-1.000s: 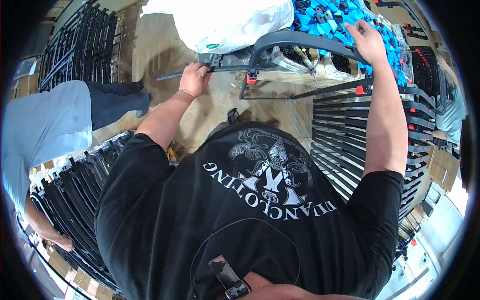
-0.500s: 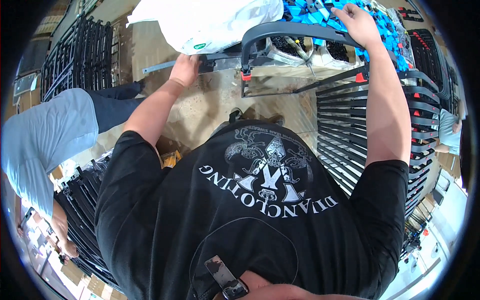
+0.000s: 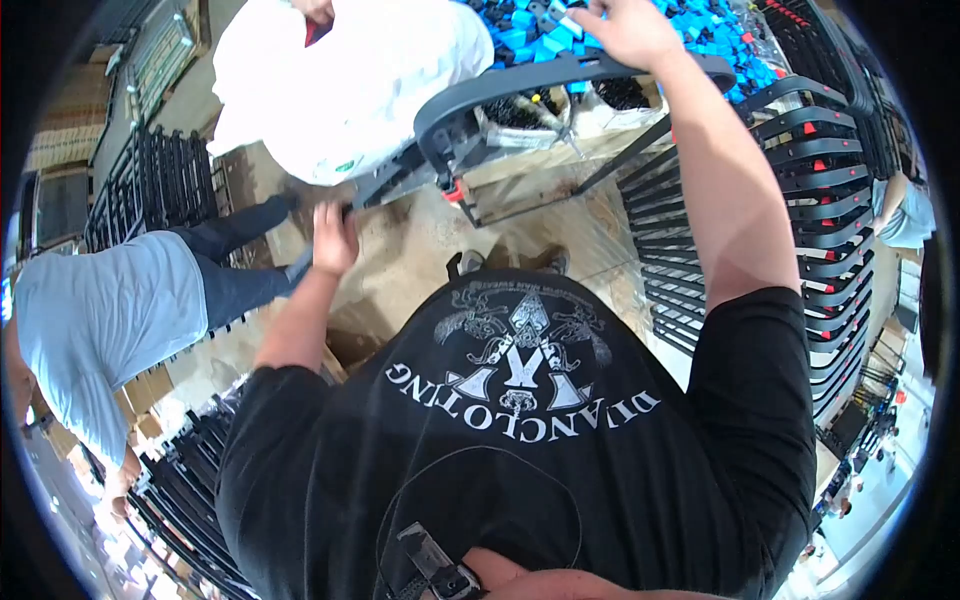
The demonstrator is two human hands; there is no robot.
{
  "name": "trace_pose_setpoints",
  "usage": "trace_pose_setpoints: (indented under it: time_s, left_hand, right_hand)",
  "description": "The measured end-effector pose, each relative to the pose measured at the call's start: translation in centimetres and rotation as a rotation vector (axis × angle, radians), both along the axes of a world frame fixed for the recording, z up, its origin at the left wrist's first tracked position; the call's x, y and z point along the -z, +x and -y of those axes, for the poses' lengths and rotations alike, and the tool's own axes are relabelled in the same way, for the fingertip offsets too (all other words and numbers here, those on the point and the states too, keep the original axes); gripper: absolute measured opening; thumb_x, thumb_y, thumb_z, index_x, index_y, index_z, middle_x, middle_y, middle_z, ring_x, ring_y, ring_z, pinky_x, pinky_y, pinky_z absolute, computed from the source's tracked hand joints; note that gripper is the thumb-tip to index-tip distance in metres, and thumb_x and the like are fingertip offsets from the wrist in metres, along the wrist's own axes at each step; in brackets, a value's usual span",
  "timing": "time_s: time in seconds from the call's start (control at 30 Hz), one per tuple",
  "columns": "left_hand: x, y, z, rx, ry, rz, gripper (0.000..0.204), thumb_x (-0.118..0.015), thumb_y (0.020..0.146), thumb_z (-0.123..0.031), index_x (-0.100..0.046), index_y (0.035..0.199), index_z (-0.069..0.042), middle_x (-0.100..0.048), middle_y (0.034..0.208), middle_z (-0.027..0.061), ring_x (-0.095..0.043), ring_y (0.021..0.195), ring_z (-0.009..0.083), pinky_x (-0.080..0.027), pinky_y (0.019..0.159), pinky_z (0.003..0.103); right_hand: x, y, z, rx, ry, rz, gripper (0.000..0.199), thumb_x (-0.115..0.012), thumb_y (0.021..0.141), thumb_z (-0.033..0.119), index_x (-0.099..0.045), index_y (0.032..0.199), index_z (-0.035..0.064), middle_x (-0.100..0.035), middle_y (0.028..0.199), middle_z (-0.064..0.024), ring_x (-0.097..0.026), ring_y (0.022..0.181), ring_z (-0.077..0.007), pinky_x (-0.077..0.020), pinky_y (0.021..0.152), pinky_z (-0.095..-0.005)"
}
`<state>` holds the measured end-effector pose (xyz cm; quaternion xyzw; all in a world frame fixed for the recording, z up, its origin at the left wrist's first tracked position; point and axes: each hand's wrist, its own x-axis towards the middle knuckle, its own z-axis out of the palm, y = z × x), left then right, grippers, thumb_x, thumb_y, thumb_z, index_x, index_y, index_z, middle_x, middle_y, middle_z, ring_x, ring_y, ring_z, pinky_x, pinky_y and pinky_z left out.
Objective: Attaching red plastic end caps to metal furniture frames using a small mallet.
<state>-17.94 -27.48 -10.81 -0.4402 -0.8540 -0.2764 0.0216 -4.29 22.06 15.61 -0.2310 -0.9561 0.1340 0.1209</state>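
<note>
Black curved metal frame (image 3: 560, 85) now lifted higher than 1 second ago, tilted above the wooden surface (image 3: 540, 180); left hand (image 3: 335, 238) clamped on its lower bar, right hand (image 3: 630, 30) gripping the arch, beside blue plastic parts (image 3: 530, 30).

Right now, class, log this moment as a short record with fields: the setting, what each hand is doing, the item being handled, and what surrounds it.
Setting: workshop floor, seen from a head camera looking down
Left hand: grips the lower bar end of the dark curved frame
Right hand: holds the frame's arched top
Frame: dark grey arch with a small red part near its joint
Behind the frame: heap of blue plastic parts
Person's right: stack of like frames
Person's left: co-worker in a light blue shirt
Ahead: co-worker in a white shirt
</note>
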Motion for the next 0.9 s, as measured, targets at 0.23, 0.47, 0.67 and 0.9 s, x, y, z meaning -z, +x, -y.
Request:
trace_pose_setpoints:
  time_s: [0.23,0.47,0.67,0.9]
  left_hand:
    - [2.7,11.0,10.2,-0.242,-0.161,0.409,0.028,-0.060,0.097,-0.029,-0.056,0.106,-0.002,-0.064,0.095,0.0269,-0.062,0.087,0.0485,-0.050,0.075,0.054]
    - [-0.6,17.1,8.8,-0.403,-0.474,0.787,0.038,-0.068,0.092,-0.036,-0.060,0.093,0.001,-0.064,0.080,0.0257,-0.064,0.075,0.0418,-0.050,0.069,0.046]
    - [-1.3,16.7,-2.3,-0.105,-0.292,0.630,0.034,-0.066,0.096,-0.033,-0.064,0.099,0.001,-0.065,0.080,0.0246,-0.066,0.074,0.0393,-0.052,0.070,0.044]
    - [-7.0,18.1,-22.1,0.251,-0.391,0.569,0.036,-0.069,0.094,-0.035,-0.065,0.105,0.000,-0.066,0.081,0.0214,-0.066,0.071,0.0342,-0.052,0.068,0.042]
  right_hand:
    - [2.4,0.6,-2.8,-0.027,0.178,-0.152,0.046,-0.065,0.091,0.052,-0.065,0.088,0.0057,-0.069,0.083,-0.0158,-0.067,0.081,-0.0360,-0.0529,0.075,-0.0451]
    - [2.3,1.3,-2.5,-0.023,0.312,-0.594,0.029,-0.070,0.087,0.039,-0.065,0.083,0.0104,-0.066,0.083,-0.0119,-0.066,0.083,-0.0348,-0.0539,0.073,-0.0458]
    - [3.6,9.7,2.1,-0.200,0.175,-1.073,0.016,-0.074,0.081,0.015,-0.060,0.084,0.0089,-0.057,0.076,-0.0103,-0.056,0.069,-0.0330,-0.0445,0.061,-0.0416]
    - [19.7,30.0,1.9,-0.189,-0.529,-0.371,0.021,-0.075,0.087,0.021,-0.059,0.084,0.0082,-0.056,0.072,-0.0099,-0.060,0.068,-0.0297,-0.0479,0.062,-0.0419]
